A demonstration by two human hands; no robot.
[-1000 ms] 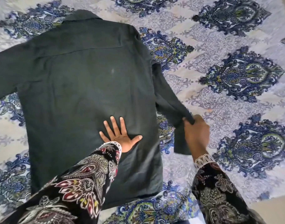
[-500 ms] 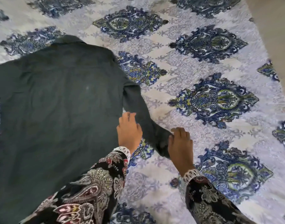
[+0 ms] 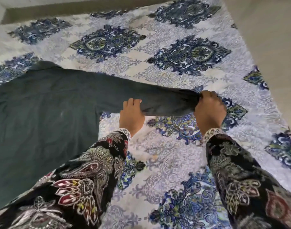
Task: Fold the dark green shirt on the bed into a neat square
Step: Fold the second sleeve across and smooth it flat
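Observation:
The dark green shirt (image 3: 42,116) lies back-up on the left of the bed, its collar at the upper left. Its right sleeve (image 3: 141,96) stretches out flat to the right across the bedspread. My right hand (image 3: 209,109) is closed around the cuff end of that sleeve. My left hand (image 3: 131,114) rests on the sleeve's lower edge near the middle, fingers curled onto the cloth. The shirt's left side runs out of view.
The bedspread (image 3: 166,154) is white with blue and green medallions. The bed's right edge (image 3: 250,52) runs diagonally, with plain floor beyond. The far edge of the bed meets a wall ledge (image 3: 75,10) at the top.
The sleeve, which hung down beside the shirt body, has been pulled out straight to the right. My left hand has left the shirt back and moved onto the sleeve. The view shifted right.

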